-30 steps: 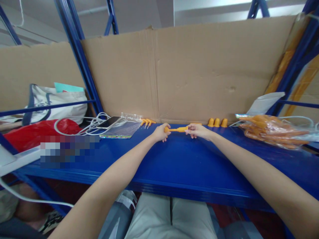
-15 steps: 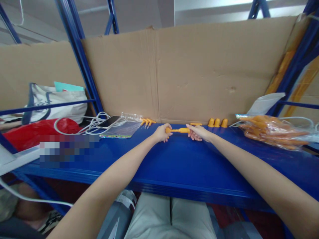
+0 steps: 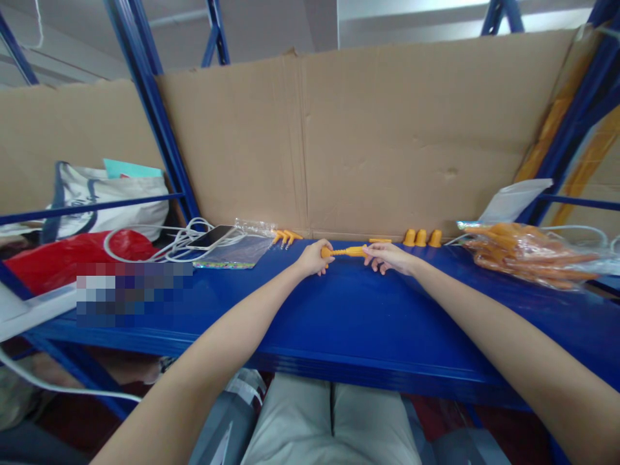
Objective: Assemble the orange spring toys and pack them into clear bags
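An orange plastic tool with a ribbed, screw-like middle lies level between my two hands, just above the blue shelf. My left hand is closed around its left end. At the other end, the thumb and forefinger of my right hand pinch the wider sleeve, the remaining fingers loosely curled below. Beyond my left hand lie several orange T-handled pieces with metal spiral tips. Behind my right hand are an orange bar and three orange cup-shaped caps.
A clear bag of orange parts rests on the right of the blue shelf. To the left are a phone, white cables, a clear plastic sleeve and a red bag. Cardboard stands along the back.
My right hand has shifted its grip on the sleeve, its lower fingers moving and loosening. The left hand keeps its hold in nearly the same place.
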The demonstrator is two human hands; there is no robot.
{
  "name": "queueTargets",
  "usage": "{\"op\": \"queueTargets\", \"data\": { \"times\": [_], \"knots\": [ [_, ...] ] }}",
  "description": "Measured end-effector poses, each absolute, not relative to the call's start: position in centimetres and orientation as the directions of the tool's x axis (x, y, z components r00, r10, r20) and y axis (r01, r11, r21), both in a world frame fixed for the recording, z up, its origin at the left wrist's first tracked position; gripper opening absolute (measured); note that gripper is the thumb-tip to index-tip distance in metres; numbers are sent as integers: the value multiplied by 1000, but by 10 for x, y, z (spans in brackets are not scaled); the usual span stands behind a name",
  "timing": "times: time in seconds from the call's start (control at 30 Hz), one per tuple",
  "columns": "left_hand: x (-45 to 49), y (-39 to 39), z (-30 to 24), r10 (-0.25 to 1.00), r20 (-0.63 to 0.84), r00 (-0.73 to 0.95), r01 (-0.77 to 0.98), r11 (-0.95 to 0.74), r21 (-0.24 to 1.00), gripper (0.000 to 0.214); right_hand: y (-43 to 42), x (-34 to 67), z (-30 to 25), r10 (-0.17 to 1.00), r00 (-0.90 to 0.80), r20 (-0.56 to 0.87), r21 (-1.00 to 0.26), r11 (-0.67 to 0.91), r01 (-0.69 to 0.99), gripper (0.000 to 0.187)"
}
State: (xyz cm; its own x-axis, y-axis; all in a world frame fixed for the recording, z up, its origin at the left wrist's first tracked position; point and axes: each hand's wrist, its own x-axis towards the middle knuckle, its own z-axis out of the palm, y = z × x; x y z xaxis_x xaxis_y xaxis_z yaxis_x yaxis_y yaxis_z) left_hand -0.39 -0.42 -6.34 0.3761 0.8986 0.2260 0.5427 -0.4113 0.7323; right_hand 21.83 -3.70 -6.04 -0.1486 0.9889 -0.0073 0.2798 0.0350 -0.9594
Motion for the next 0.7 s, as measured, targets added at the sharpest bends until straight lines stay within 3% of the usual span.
{"op": "queueTargets", "data": {
  "times": [0.2,0.43,0.57,0.7],
  "knots": [
    [-2,-7,-63,903,235,358,544,-407,733,18,-34,214,-60,995,-91,-52,-949,-21,316,44],
    [-2,-7,-64,902,250,352,553,-416,722,18,-34,223,-61,984,-175,-36,-969,9,249,29],
    [-2,-6,-65,900,252,355,539,-417,732,20,-31,231,-64,978,-209,-23,-985,13,172,42],
    [-2,-7,-64,901,251,355,538,-416,733,20,-28,235,-66,975,-220,-22,-991,8,134,42]
  ]
}}
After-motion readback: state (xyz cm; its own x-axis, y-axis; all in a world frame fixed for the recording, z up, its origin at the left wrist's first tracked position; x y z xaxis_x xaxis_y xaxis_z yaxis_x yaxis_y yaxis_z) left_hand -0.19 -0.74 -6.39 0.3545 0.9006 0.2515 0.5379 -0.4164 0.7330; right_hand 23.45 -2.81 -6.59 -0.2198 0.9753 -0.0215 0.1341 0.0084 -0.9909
